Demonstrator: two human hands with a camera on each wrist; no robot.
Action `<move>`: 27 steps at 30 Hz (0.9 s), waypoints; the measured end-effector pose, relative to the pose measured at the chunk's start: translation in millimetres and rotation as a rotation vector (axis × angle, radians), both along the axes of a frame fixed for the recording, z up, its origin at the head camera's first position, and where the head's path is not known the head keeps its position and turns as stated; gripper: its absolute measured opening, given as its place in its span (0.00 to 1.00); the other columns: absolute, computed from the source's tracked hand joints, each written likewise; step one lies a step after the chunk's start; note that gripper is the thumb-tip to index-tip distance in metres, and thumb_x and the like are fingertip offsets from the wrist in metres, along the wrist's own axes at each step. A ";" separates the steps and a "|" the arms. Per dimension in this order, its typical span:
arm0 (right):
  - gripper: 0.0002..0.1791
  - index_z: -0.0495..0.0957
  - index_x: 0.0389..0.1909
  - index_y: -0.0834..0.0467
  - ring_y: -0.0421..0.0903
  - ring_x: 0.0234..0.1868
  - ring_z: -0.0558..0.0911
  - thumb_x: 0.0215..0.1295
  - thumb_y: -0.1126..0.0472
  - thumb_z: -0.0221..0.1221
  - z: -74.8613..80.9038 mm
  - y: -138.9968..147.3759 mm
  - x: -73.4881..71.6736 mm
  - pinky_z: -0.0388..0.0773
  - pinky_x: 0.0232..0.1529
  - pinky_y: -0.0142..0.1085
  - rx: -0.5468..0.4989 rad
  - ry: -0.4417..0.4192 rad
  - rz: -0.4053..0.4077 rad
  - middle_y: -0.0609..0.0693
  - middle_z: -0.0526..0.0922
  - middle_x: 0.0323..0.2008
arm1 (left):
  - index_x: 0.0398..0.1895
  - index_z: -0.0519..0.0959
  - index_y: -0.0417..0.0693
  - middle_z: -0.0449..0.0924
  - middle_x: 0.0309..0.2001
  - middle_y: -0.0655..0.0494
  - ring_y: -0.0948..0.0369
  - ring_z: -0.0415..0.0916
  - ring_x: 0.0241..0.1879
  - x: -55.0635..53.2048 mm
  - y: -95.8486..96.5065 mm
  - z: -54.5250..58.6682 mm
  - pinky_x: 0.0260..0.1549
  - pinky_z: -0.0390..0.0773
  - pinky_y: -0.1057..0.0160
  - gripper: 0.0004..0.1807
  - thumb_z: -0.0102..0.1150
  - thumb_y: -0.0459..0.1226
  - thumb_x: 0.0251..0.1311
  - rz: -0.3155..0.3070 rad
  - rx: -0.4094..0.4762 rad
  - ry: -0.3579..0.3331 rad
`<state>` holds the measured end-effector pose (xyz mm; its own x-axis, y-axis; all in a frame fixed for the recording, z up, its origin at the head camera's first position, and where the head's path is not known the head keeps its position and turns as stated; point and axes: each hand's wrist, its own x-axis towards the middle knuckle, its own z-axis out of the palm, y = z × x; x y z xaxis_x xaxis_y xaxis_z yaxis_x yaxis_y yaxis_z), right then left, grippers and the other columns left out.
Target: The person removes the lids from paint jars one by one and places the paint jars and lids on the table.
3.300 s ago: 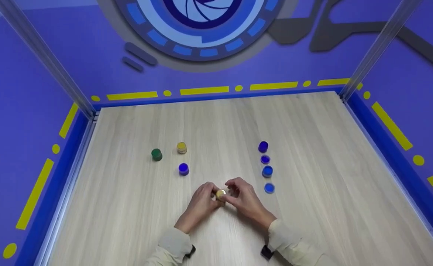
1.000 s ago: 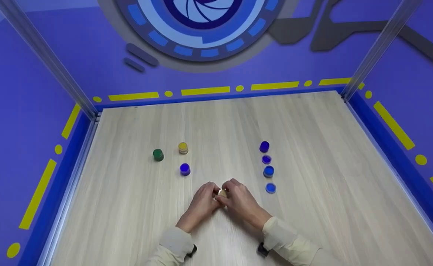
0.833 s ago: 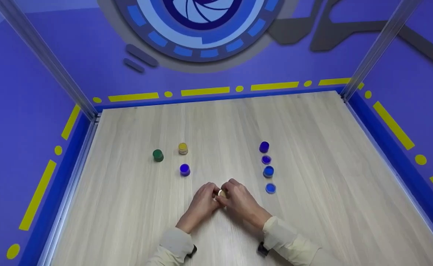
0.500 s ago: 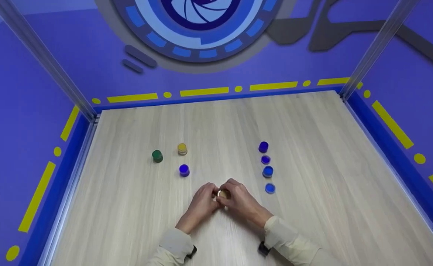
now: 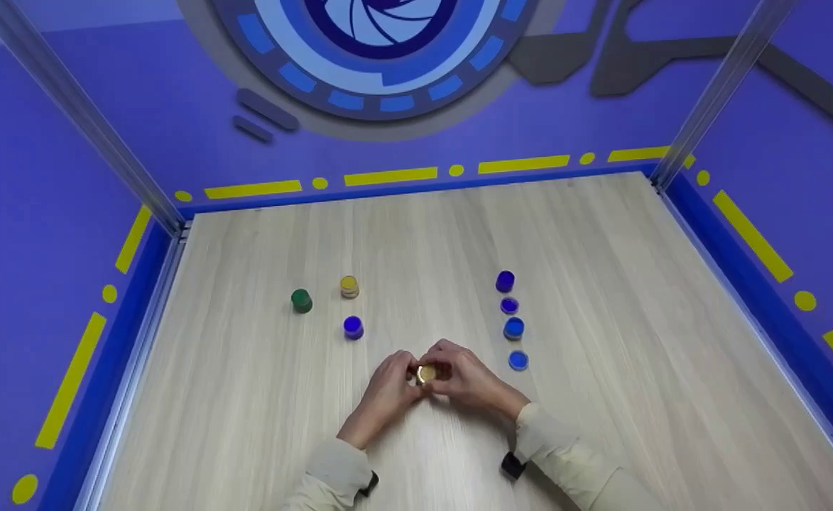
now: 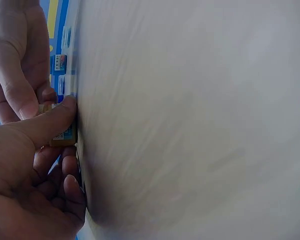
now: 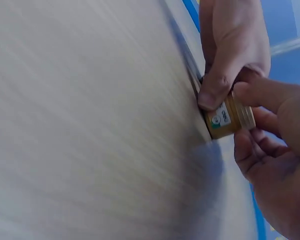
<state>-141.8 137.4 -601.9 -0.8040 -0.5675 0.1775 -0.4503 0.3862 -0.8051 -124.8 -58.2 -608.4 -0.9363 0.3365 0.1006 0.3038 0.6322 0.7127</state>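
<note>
In the head view my left hand (image 5: 388, 387) and right hand (image 5: 466, 377) meet around a small yellow-ochre paint jar (image 5: 426, 374) near the front middle of the table. The left hand grips the jar's labelled body (image 7: 221, 120) low down, its thumb across the label in the right wrist view. The right hand has thumb and fingers at the rim of the pale lid (image 7: 246, 118), pinching it. The left wrist view shows the same jar (image 6: 65, 137) upright close over the tabletop, partly covered by the left thumb.
Left of centre stand a green jar (image 5: 302, 301), a yellow jar (image 5: 349, 287) and a violet jar (image 5: 353, 328). On the right, a purple jar (image 5: 505, 281), purple lid (image 5: 509, 305), blue jar (image 5: 513, 328) and blue lid (image 5: 518, 360) form a row. Blue-violet walls (image 5: 388, 152) border the table.
The right hand's fingers have shifted around the lid, and its wrist has swung slightly to the right since half a second ago. The left hand keeps its hold; the other jars stay put.
</note>
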 end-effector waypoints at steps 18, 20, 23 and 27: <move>0.21 0.83 0.57 0.59 0.46 0.49 0.80 0.62 0.70 0.68 -3.4 10.0 -9.1 0.77 0.53 0.38 -0.026 -0.018 0.127 0.47 0.82 0.49 | 0.33 0.75 0.46 0.73 0.31 0.57 0.64 0.65 0.33 -1.0 0.8 -2.1 0.35 0.68 0.63 0.18 0.80 0.37 0.51 0.004 0.003 0.023; 0.21 0.81 0.57 0.62 0.47 0.46 0.80 0.63 0.68 0.68 -4.0 8.9 -6.0 0.77 0.49 0.37 -0.036 -0.018 0.066 0.49 0.82 0.46 | 0.33 0.75 0.46 0.74 0.31 0.57 0.64 0.66 0.33 -0.7 0.4 -1.7 0.35 0.69 0.63 0.18 0.80 0.36 0.50 0.002 0.007 0.016; 0.19 0.80 0.54 0.66 0.45 0.38 0.80 0.66 0.61 0.69 -3.2 4.3 1.0 0.77 0.41 0.34 -0.052 -0.010 -0.103 0.48 0.82 0.39 | 0.33 0.75 0.46 0.75 0.33 0.58 0.64 0.68 0.34 -0.8 -0.2 -0.7 0.36 0.70 0.62 0.19 0.80 0.35 0.50 0.000 0.015 -0.008; 0.19 0.81 0.46 0.66 0.42 0.32 0.77 0.68 0.53 0.68 -0.6 -5.2 13.3 0.75 0.34 0.33 -0.043 0.025 -0.330 0.47 0.80 0.32 | 0.34 0.76 0.46 0.75 0.33 0.57 0.62 0.69 0.35 0.3 -0.3 -2.0 0.37 0.71 0.61 0.19 0.81 0.35 0.49 0.002 0.013 -0.034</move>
